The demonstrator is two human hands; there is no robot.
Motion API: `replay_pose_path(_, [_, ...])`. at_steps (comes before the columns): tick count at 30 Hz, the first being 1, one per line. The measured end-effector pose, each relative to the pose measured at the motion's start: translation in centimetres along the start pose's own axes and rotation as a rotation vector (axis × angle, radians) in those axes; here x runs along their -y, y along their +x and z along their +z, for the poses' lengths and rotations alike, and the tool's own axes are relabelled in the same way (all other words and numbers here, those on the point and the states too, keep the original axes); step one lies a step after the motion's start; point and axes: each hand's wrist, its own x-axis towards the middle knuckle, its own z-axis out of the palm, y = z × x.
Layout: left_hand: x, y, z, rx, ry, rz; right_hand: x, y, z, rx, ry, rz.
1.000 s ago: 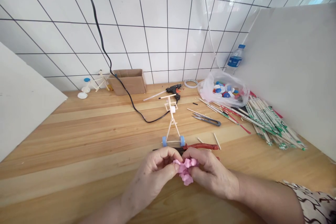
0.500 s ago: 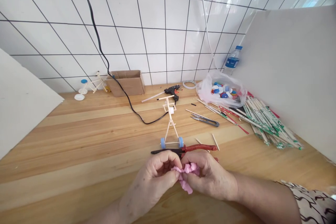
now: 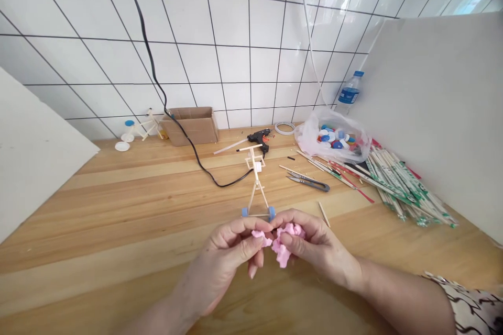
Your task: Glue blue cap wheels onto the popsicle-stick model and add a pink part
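Both my hands meet low in the middle of the view over the wooden table (image 3: pixel 129 220). My left hand (image 3: pixel 231 254) pinches a small piece of soft pink material (image 3: pixel 261 237) between thumb and fingers. My right hand (image 3: pixel 320 248) grips the larger pink lump (image 3: pixel 285 243); the two pieces sit close together. Just beyond my fingers stands a small stick model with blue cap wheels (image 3: pixel 256 188).
Farther back lie a black glue gun (image 3: pixel 260 137) with its cord, a cardboard box (image 3: pixel 192 124), scissors (image 3: pixel 308 182), a bag of bottle caps (image 3: pixel 334 138), a pile of wrapped chopsticks (image 3: pixel 404 188), a water bottle (image 3: pixel 348 93) and another stick model (image 3: pixel 137 130). White boards flank both sides.
My hands have risen slightly and drawn apart, pulling a small bit off the pink lump. The red pliers seen earlier behind my hands are hidden now.
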Motion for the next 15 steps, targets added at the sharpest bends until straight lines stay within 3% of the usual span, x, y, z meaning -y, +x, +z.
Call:
replay_pose_path(10, [0.5, 0.1, -0.4, -0.12, 0.103, 0.006, 0.8, 0.6, -0.9, -0.147, -0.014, 0.071])
replay_pose_path(15, [0.1, -0.3, -0.1, -0.132, 0.096, -0.04, 1.1, 0.5, -1.1, -0.145, -0.002, 0.113])
